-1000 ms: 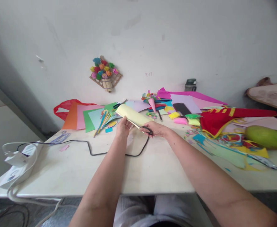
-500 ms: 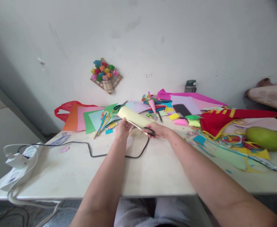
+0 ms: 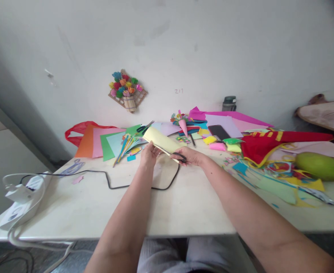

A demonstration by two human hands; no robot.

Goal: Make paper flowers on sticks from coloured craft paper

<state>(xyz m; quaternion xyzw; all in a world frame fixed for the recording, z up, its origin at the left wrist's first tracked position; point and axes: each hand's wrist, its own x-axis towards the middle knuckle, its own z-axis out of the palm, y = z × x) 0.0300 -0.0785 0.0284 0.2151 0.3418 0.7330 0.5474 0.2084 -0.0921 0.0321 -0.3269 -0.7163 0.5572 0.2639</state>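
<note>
A sheet of pale yellow paper (image 3: 164,141) is held up over the middle of the table, its far part curving upward. My left hand (image 3: 150,153) pinches the paper's near left edge. Black-handled scissors (image 3: 180,156) are in my right hand (image 3: 187,156), with the fingers through the loops. Their blades lie along the near edge of the paper and point toward my left hand; the paper partly hides them. Beneath the hands a black cable (image 3: 168,187) crosses the tabletop.
Coloured sheets (image 3: 97,142), pencils (image 3: 123,149) and another pair of scissors (image 3: 145,128) lie at the back left. A phone (image 3: 218,132), clay packets (image 3: 217,146), paper scraps (image 3: 278,185) and a green fruit (image 3: 315,167) are on the right. At left stands a power strip (image 3: 23,201).
The yellow paper's upper part has tipped slightly, its curve looking a little different. Both hands keep nearly the same place, with the scissors still at the paper's near edge.
</note>
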